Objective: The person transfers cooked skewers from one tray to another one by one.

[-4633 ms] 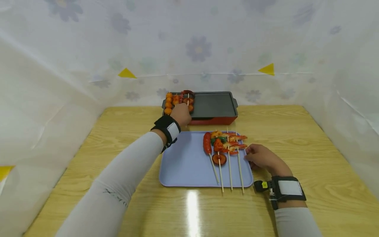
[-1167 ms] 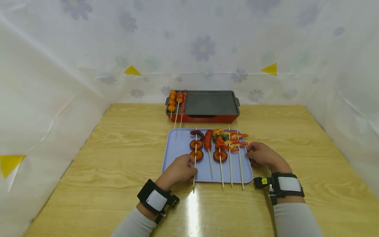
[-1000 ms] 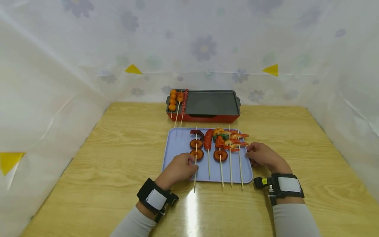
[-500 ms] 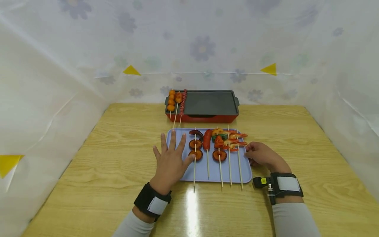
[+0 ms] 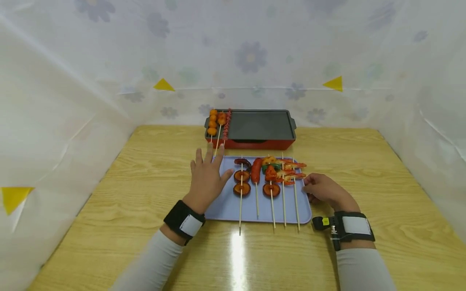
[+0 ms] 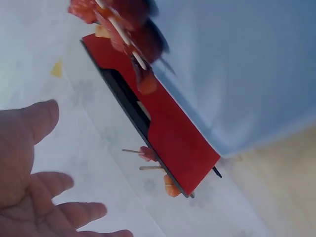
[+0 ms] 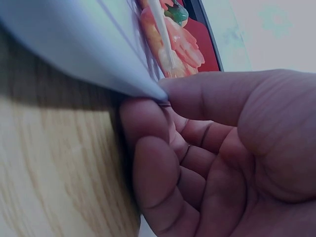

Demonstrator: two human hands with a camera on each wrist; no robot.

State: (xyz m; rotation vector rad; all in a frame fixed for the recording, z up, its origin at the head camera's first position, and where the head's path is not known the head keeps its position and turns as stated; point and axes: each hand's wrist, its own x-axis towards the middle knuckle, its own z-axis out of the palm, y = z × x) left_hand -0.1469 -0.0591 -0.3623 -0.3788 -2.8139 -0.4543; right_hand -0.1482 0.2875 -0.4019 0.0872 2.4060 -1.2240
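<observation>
At left of tray [image 5: 226,207]: I see left hand [image 5: 204,182], fingers spread.
At tray's right: right hand [image 5: 327,190], fingers clamping it.

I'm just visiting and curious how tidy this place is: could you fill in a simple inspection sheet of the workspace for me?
Surface: wooden table, with a bright reflection in front of the tray.
Job's things: five skewers on the tray; three other skewers at the left end of the grill behind it.
Clutter: nothing seen.
Left grip: fingers spread, holding nothing.
Right grip: pinching the tray's right edge.
Cables: nothing seen on the table.
Surroundings: pale flowered sheeting with yellow triangles.
</observation>
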